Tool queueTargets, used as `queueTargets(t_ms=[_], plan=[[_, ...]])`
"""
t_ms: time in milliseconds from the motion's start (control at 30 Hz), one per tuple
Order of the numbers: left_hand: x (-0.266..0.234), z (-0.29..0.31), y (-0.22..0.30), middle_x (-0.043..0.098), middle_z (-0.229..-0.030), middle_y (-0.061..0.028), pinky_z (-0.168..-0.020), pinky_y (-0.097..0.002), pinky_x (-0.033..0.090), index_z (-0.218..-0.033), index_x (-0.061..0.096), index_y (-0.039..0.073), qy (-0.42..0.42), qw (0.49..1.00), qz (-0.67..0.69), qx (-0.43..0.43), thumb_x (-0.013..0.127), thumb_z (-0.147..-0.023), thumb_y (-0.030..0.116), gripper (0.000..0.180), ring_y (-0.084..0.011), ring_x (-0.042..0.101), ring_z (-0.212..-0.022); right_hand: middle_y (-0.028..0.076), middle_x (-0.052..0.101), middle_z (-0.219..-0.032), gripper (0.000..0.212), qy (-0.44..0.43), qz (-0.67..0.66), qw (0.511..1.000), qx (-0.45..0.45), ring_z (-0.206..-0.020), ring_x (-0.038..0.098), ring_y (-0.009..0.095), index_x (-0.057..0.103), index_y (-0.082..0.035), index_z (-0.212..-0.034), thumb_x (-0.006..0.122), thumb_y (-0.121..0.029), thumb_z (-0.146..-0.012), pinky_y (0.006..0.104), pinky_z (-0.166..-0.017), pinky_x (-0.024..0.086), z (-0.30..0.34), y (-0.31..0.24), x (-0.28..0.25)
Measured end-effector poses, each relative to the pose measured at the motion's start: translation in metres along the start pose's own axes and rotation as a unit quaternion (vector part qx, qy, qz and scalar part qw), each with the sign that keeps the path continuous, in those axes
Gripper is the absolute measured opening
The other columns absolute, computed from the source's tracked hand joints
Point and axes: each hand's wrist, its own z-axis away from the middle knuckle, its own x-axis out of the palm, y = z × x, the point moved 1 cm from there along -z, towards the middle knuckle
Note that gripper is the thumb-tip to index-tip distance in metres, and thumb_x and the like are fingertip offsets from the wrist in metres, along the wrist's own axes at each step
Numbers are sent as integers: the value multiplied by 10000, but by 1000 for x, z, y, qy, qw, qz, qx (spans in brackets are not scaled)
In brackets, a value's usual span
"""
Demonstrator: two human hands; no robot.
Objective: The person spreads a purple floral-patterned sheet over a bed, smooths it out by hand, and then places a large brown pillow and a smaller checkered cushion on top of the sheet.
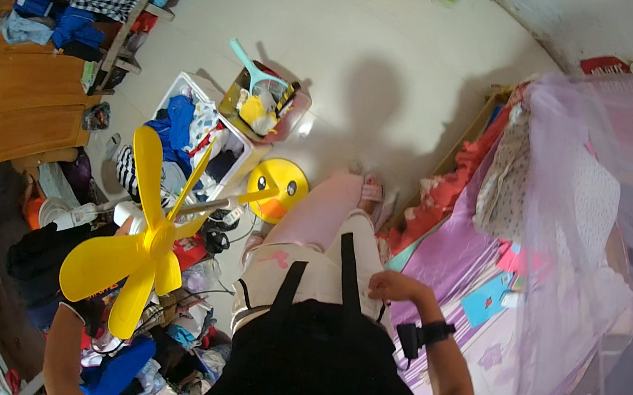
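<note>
A yellow fan blade set with several broad petals fills the left middle. My left forearm rises from the lower left, with a dark band at the wrist. The left hand lies mostly behind the lower yellow blades, so its fingers and grip are hidden. A pale rod reaches right from behind the blades to a yellow end piece. By my right thigh is my right hand, its fingers loosely curled against the light trousers, with nothing visible in them. A black device is strapped to that wrist.
A round yellow duck-face piece lies beside my legs. Beyond it are a white bin of clothes and a tub with a turquoise-handled item. Heaped clothes cover the lower left. At right stands a bed with lilac netting.
</note>
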Motion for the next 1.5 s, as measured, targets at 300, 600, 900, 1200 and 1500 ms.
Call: queueTargets(t_ms=[300, 600, 900, 1200, 1500], plan=[[-5, 6, 32, 461, -1177, -210, -921, -374, 326, -1308, 305, 81, 4, 1000, 8, -27, 464, -854, 256, 511, -336, 420, -1112, 24, 554, -656, 107, 44, -80, 995, 47, -608, 510, 99, 547, -21, -754, 591, -118, -763, 251, -551, 427, 39, 8, 2], [13, 21, 21, 435, -1206, -214, -937, -386, 308, -1311, 297, 72, 48, 997, 57, -36, 449, -866, 301, 524, -340, 393, -1134, 47, 576, -669, 84, -34, 103, 994, -27, -626, 518, 109, 561, 0, -786, 542, -24, -707, 262, -568, 434, 16, -36, -44], [32, 38, -8, 409, -1235, -217, -953, -397, 290, -1315, 289, 62, 118, 980, 133, -89, 434, -877, 347, 542, -344, 366, -1156, 51, 527, -618, 63, 7, 152, 988, 18, -616, 515, 120, 553, -17, -733, 549, -43, -676, 281, -551, 431, -40, -103, -128], [58, 30, -19, 425, -1228, -194, -936, -363, 353, -1306, 311, 114, 207, 938, 224, -166, 612, -727, 135, 653, -333, 417, -1122, 58, 628, -753, 164, -124, 487, 864, 26, -690, 520, 105, 587, 38, -861, 569, -84, -754, 300, -620, 449, -156, -222, -245], [148, 94, -26, 584, -1008, -166, -804, -290, 416, -1124, 513, 36, 300, 748, 382, -452, 587, -812, 224, 372, -221, 557, -921, 10, 580, -677, 54, -224, 471, 850, 81, -656, 476, 75, 568, 29, -771, 550, -5, -733, 252, -587, 426, -233, -326, -277]])
